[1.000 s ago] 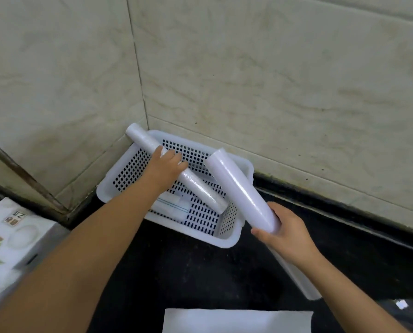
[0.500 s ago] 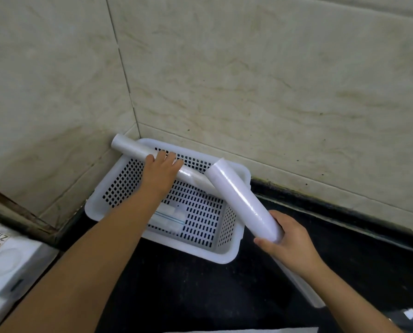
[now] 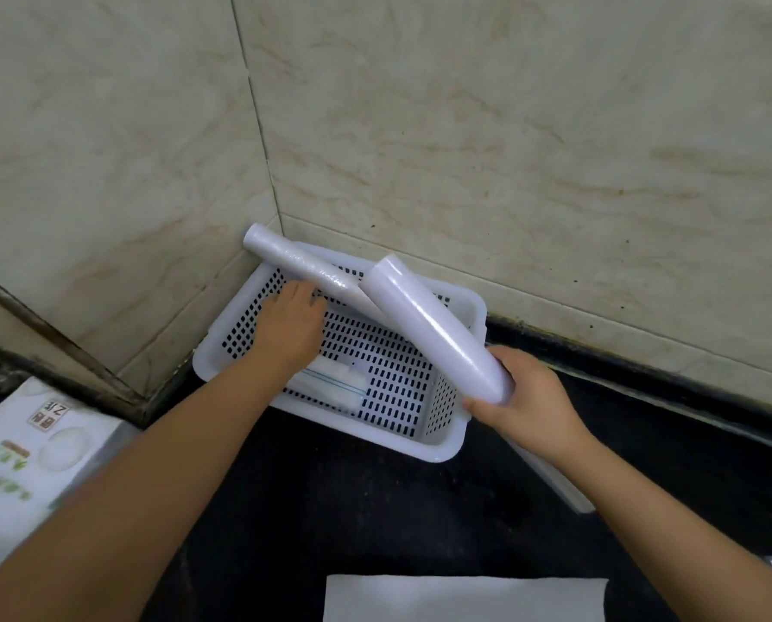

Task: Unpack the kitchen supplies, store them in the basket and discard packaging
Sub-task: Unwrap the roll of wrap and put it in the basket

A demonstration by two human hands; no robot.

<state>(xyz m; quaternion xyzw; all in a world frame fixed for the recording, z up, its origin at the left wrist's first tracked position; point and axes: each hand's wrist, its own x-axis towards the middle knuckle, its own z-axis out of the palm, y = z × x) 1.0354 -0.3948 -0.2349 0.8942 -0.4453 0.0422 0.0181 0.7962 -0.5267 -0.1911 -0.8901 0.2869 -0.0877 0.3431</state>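
While left hand [image 3: 287,333] seemingly steadies one roll [image 3: 303,268], basket [image 3: 438,448] hugs the wall corner.

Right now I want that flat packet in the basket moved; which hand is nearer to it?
Left. The left hand hovers just above the packet; the right hand is outside the basket, gripping a roll.

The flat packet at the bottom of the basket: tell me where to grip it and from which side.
Pinch the packet across its narrow width near the bare right end, coming straight down from above: it lies flat on the basket floor, and the left hand covers the other end.
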